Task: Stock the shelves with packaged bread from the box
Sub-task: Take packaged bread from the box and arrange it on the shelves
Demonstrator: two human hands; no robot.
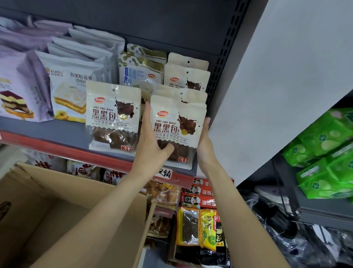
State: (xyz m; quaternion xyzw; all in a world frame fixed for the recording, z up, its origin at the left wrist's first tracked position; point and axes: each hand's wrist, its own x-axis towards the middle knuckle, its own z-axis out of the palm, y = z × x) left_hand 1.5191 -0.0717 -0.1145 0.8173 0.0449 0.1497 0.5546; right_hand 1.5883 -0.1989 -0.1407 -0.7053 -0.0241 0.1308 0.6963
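A white chocolate-bread pack point(174, 131) stands upright at the front right of the grey shelf point(66, 132). My left hand point(150, 140) grips its left side, thumb across the lower front. My right hand point(204, 140) lies flat against its right edge. Several identical packs point(186, 79) stand in a row behind it. A second such pack point(112, 116) stands just to the left. The brown cardboard box point(44, 212) sits open at the lower left; its inside looks bare where visible.
White sandwich-cake bags point(71, 91) and purple cake bags point(12, 87) fill the shelf's left. A white wall panel point(281, 78) borders the right end. Snack packs point(198, 226) fill the lower shelves. Green packs point(338, 155) sit on a shelf at far right.
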